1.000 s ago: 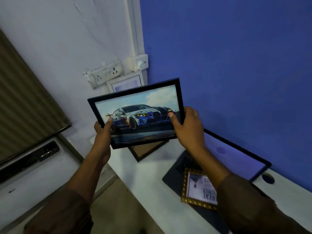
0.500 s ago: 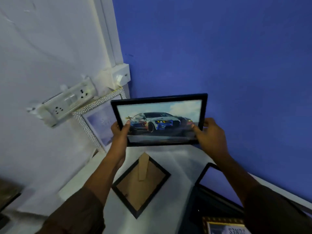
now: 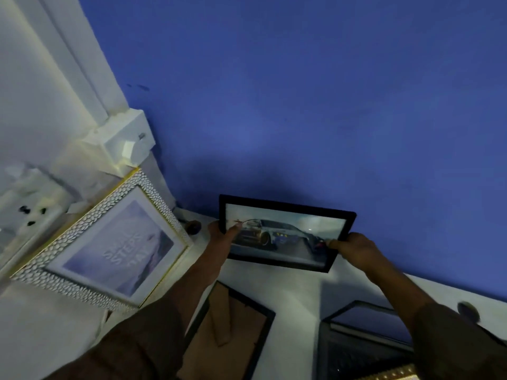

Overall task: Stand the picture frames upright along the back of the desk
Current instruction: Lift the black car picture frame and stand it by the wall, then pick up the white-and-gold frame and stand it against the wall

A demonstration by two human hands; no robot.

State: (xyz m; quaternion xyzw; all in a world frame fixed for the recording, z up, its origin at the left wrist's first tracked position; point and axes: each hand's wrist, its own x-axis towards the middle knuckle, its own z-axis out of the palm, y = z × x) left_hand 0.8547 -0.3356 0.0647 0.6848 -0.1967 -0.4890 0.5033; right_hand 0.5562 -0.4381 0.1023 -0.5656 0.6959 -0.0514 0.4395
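Note:
I hold a black frame with a car picture point(image 3: 285, 231) close to the blue wall at the back of the white desk point(image 3: 296, 292), tilted, its lower edge near the desk top. My left hand point(image 3: 223, 234) grips its left side and my right hand point(image 3: 354, 249) grips its lower right corner. A white pebbled frame point(image 3: 109, 248) with a purple print stands leaning against the white wall at the left. A black frame point(image 3: 230, 330) lies face down on the desk below my hands, its brown backing and stand showing. A gold frame's corner point(image 3: 395, 373) peeks in at the bottom right.
A dark laptop or tablet point(image 3: 365, 333) lies at the bottom right. White switch boxes point(image 3: 123, 144) and a socket strip point(image 3: 30, 212) sit on the left wall. A small dark object point(image 3: 193, 226) rests in the desk's back corner, and a dark round hole point(image 3: 467, 309) is at the right.
I have carried the car frame down and back toward the blue wall. The view has closed in on the desk corner, and the frame now sits lower and tilts clockwise.

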